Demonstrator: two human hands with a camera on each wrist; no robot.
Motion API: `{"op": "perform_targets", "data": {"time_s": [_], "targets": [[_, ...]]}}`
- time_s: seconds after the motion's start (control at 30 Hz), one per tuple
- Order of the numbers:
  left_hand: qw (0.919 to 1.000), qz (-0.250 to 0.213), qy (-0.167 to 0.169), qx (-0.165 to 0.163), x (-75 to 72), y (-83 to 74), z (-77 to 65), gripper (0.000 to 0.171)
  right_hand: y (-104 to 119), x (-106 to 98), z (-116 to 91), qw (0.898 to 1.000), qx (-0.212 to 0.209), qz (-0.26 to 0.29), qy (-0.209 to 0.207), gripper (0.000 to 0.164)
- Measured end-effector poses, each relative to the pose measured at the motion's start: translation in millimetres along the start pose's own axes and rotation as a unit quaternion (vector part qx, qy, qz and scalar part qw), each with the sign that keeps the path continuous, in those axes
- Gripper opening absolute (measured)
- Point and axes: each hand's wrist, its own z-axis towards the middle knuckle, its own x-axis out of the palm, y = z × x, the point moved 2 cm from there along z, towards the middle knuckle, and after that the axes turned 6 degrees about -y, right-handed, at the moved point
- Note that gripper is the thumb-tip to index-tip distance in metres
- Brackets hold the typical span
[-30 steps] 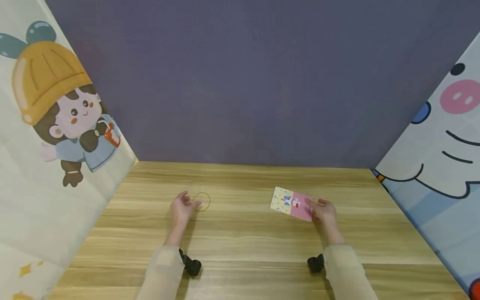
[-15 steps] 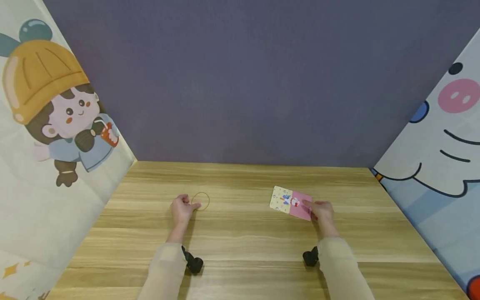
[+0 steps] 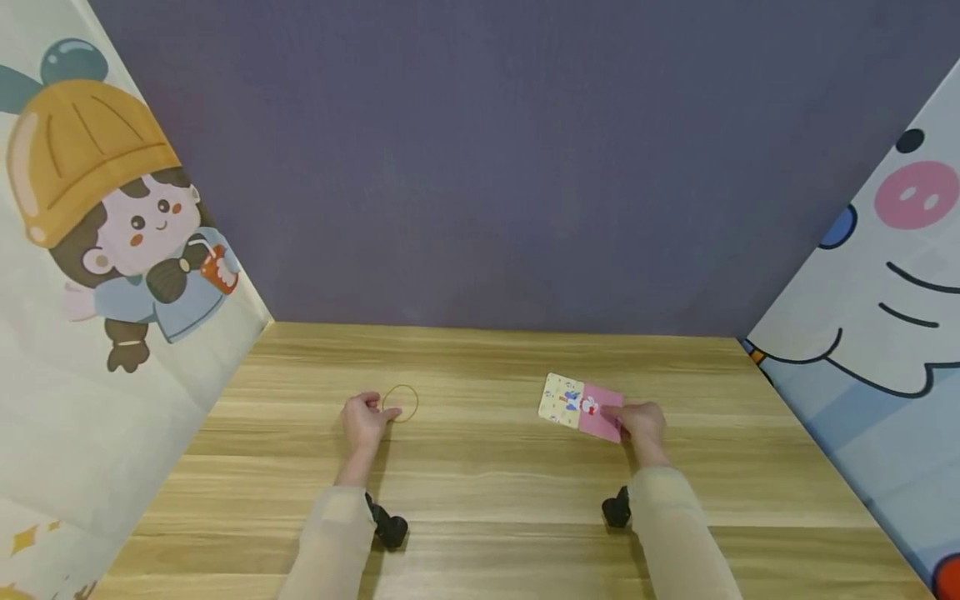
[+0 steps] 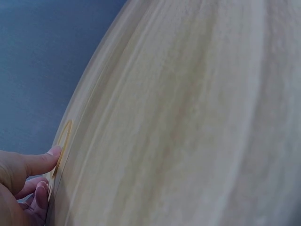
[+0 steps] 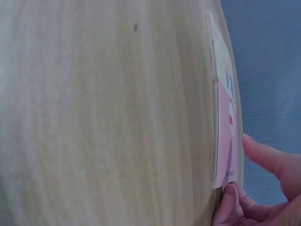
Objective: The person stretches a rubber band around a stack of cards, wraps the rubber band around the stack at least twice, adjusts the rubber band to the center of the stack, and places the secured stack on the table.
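Note:
A thin yellow loop like a rubber band [image 3: 417, 404] lies on the wooden table. My left hand [image 3: 363, 423] rests at its left side, the thumb [image 4: 44, 161] over the band's near edge and the other fingers loosely bent. Farther right lies a small yellow-and-pink booklet [image 3: 561, 402] with cartoon figures. My right hand [image 3: 643, 422] is at its pink end. In the right wrist view a gap shows between the raised thumb [image 5: 261, 153] and the cover, while bent fingers touch the booklet's lower edge. Neither hand visibly grips its item.
A dark grey-blue panel [image 3: 480, 167] rises behind the wooden table [image 3: 480, 483]. Cartoon-printed sheets flank it, one with a child in an orange hat [image 3: 93, 158], the other with a pig-like snout [image 3: 917, 195]. Each wrist wears a black camera [image 3: 391, 530].
My right hand has shifted slightly left along the booklet's pink end. The left fingers have bent in a little. Booklet and band stay where they were.

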Motion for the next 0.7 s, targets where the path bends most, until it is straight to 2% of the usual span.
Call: {"op": "perform_targets", "data": {"time_s": [0.13,0.33,0.7], "targets": [[1.0000,0.005,-0.004,0.000,0.9,-1.9,-2.2,0.042,-1.0,1.5,0.4,1.000,-0.012,-0.004,-0.001,0.043],[1.0000,0.003,-0.007,-0.003,1.9,-0.6,-2.8,0.037,-1.0,4.1,1.5,0.997,-0.040,-0.064,-0.026,0.040],[0.9996,0.011,-0.025,-0.008,3.4,2.4,-0.8,0.032,-1.4,6.1,1.1,0.992,-0.042,-0.113,-0.034,0.043]]}}
